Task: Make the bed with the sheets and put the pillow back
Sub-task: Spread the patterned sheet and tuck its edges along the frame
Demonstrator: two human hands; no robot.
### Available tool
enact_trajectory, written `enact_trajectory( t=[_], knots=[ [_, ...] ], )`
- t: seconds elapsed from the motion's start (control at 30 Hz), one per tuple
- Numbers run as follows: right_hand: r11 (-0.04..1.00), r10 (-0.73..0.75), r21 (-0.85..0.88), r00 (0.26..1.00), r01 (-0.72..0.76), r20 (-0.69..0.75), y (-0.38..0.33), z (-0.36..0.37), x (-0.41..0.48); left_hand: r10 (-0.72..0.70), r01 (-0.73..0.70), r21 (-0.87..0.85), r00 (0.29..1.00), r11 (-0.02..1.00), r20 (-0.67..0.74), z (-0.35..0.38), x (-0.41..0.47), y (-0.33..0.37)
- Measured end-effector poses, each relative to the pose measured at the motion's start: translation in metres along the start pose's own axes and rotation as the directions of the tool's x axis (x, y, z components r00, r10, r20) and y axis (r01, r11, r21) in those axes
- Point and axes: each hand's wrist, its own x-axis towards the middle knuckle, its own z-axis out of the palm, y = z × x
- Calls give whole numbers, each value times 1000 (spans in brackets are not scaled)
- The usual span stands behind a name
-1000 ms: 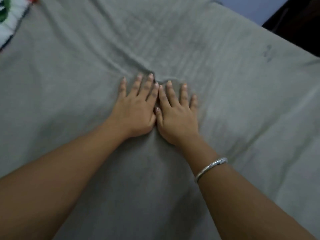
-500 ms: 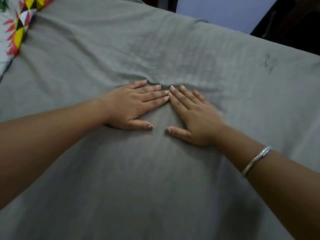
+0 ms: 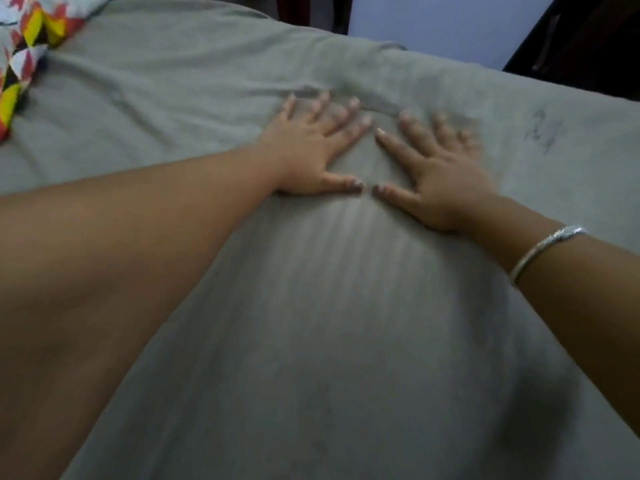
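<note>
A grey sheet (image 3: pixel 311 323) covers the bed and fills nearly the whole view, running from 6 o'clock up to the far edge at 12 o'clock. Both hands lie flat on it, just above the centre. The left hand (image 3: pixel 308 150) rests palm down at about 11 o'clock from the middle, its fingers (image 3: pixel 349 128) straight and fanned apart, pointing toward 1 o'clock; its thumb lies along the cloth toward 3 o'clock. The right hand (image 3: pixel 440 178) rests palm down just beside it at about 1 o'clock, its fingers (image 3: pixel 394 143) also straight and spread, pointing toward 11 o'clock; its outer fingers are blurred. The two thumb tips nearly meet, though I cannot tell whether they touch, and the index fingertips are close but apart, so a patch of sheet is framed between the hands. The sheet lies under every finger, pinched by none. A rumpled fold (image 3: pixel 377 98) rises in the cloth just beyond the fingertips, toward 12 o'clock, and faint creases run from the hands toward 6 o'clock. A silver bangle (image 3: pixel 543 252) circles the right wrist at 3 o'clock. A dark smudge (image 3: pixel 543 131) marks the sheet at 2 o'clock. A bright patterned fabric (image 3: pixel 27 39) lies on the sheet at 10 o'clock. A pale wall (image 3: pixel 433 26) shows beyond the bed at 1 o'clock.
</note>
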Motion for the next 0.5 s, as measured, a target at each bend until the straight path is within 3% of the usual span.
enact_trajectory(
  t=[0.07,0.1,0.13,0.17,0.2,0.23,0.27,0.3,0.37,0.4,0.43,0.5],
  knots=[
    [964,268,-16,962,-267,50,36,-3,1,-308,308,-24,951,951,13,-11,15,-1],
    [907,420,0,902,-422,99,56,-10,0,-430,430,-36,903,902,6,-19,23,1],
    [827,551,38,821,-561,149,73,-18,-2,-486,483,-74,874,872,-20,-27,29,6],
    [760,628,65,757,-646,179,86,-24,-8,-447,439,-109,892,892,-64,-32,35,14],
    [747,645,68,746,-661,166,93,-27,-14,-309,299,-107,946,948,-97,-37,39,24],
    [786,607,53,784,-616,127,93,-27,-22,-135,128,-88,987,988,-87,-40,40,38],
    [853,516,38,852,-521,86,88,-23,-31,3,-6,-67,999,998,-42,-37,41,54],
    [920,389,31,919,-392,64,78,-18,-41,50,-48,-57,999,997,20,-32,41,68],
    [978,204,31,978,-206,42,59,-2,-61,-70,72,-53,997,996,36,-24,46,90],
    [979,201,36,979,-202,33,55,5,-69,-149,149,-56,989,987,4,-24,45,102],
    [966,254,50,967,-255,32,55,8,-75,-186,183,-71,982,981,-42,-25,41,116],
    [892,439,90,896,-444,69,56,3,-82,-96,86,-89,988,992,-124,-24,25,147]
  ],
)
